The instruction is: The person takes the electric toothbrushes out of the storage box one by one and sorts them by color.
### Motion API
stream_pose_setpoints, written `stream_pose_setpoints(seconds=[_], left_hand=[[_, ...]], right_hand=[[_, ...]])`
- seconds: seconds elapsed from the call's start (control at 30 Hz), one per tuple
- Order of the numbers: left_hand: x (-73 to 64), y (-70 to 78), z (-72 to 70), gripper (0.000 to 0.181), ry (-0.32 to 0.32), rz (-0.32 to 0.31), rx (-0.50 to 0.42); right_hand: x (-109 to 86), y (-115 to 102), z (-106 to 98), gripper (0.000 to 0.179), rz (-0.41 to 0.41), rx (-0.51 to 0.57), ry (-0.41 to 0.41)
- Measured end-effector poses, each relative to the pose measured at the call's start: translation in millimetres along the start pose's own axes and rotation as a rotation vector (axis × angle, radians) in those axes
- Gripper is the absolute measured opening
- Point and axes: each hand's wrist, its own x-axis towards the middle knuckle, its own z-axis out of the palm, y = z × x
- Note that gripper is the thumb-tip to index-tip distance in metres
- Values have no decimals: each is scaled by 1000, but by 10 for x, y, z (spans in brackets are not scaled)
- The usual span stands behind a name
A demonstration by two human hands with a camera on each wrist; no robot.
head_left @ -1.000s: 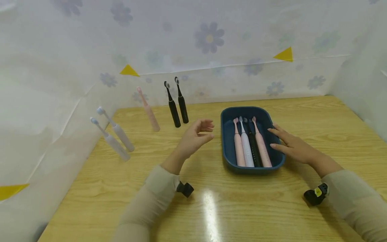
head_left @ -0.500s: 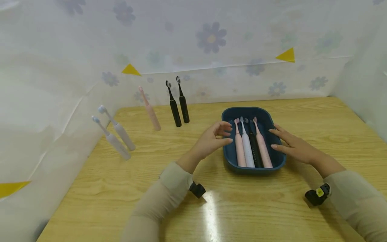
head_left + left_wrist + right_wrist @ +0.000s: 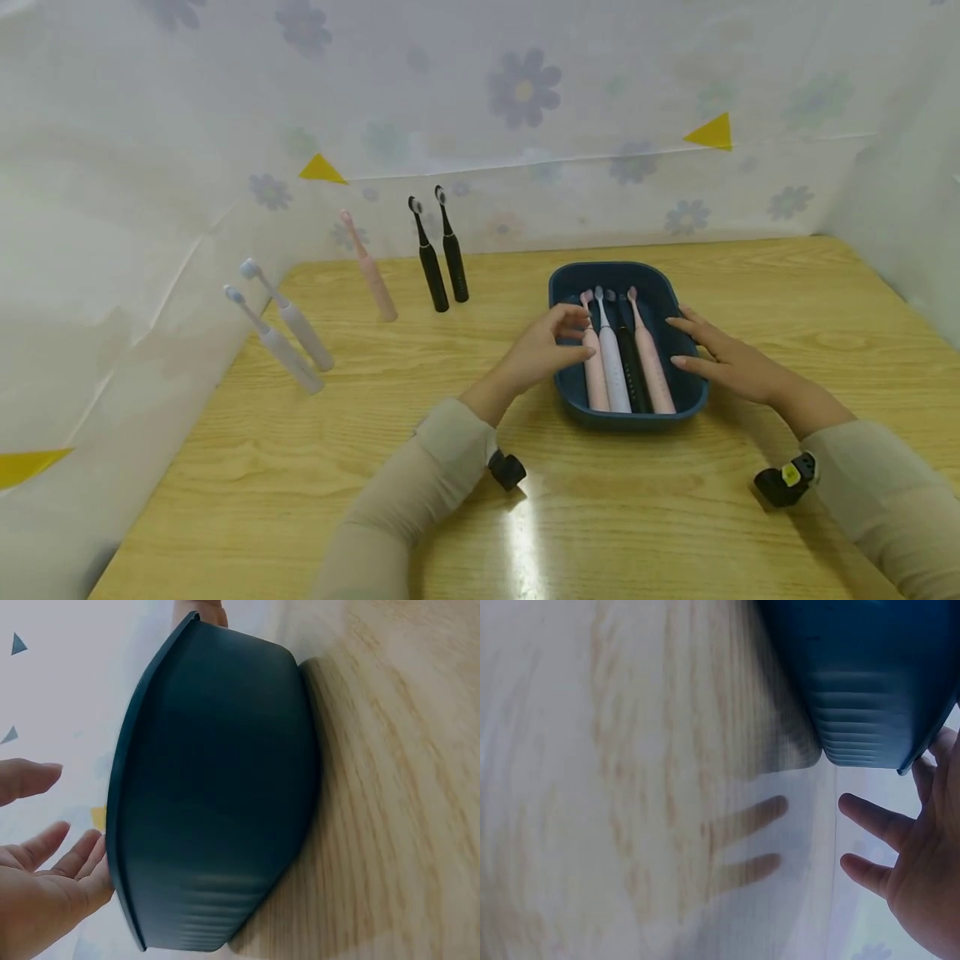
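Observation:
A dark blue plastic basket (image 3: 630, 422) stands on the table. Electric toothbrushes lie side by side in it: a pink one (image 3: 597, 385), a white one (image 3: 616, 379), a black one (image 3: 635, 383) and another pink one (image 3: 655, 371). My left hand (image 3: 542, 354) hovers over the basket's left edge, thumb and loosely bent fingers apart, just above the leftmost pink toothbrush and holding nothing. My right hand (image 3: 738, 371) rests on the right rim, index finger and thumb reaching over it. In the right wrist view, two fingers (image 3: 877, 821) of that hand spread free outside the basket wall.
More electric toothbrushes stand upright at the left: two white ones (image 3: 288, 358) (image 3: 306, 335), a pink one (image 3: 377, 287) and two black ones (image 3: 432, 277) (image 3: 455, 265). A flower-patterned white sheet (image 3: 570, 100) hangs behind the wooden table (image 3: 300, 500).
My left hand has moved right, from beside the basket to over its left edge and the pink toothbrush. The right hand has stayed on the rim.

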Motion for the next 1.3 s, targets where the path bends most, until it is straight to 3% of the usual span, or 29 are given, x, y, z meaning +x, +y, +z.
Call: stream_pose_setpoints(seconds=[0.27, 0.47, 0.63, 1.0, 1.3], left_hand=[[69, 3, 122, 46, 33, -55, 88], [160, 12, 223, 54, -21, -71, 159], [266, 10, 290, 55, 23, -126, 194], [433, -29, 516, 67, 108, -314, 325], [466, -55, 619, 66, 133, -366, 468]], right_hand=[[-3, -22, 7, 64, -3, 15, 1], [-7, 2, 11, 63, -1, 13, 12], [-10, 18, 11, 63, -1, 29, 10], [-25, 12, 1, 64, 16, 3, 11], [-19, 14, -11, 64, -2, 20, -11]])
